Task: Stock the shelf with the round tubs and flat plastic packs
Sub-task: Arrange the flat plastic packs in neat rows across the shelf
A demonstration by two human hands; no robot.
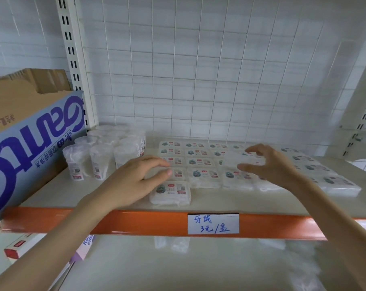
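The stocking step was under way on the cream shelf board (pixel 219 203) with its orange front rail; the round clear plastic tubs (pixel 106 152) stood clustered at the left rear, beside a blue-and-white cardboard box (pixel 31 148); the flat white plastic packs (pixel 203 175) lay in rows across the middle and right. The right hand (pixel 270 164) pinched a lifted pack (pixel 247 159) between thumb and fingers, just above the rows. The left hand (pixel 133 179) curved over a pack in the leftmost column; whether it gripped or merely touched could not be told. One front pack (pixel 170 193) lay alone near the rail, starting a new row; the next move probably called for setting the lifted pack flat beside it, edges squared.
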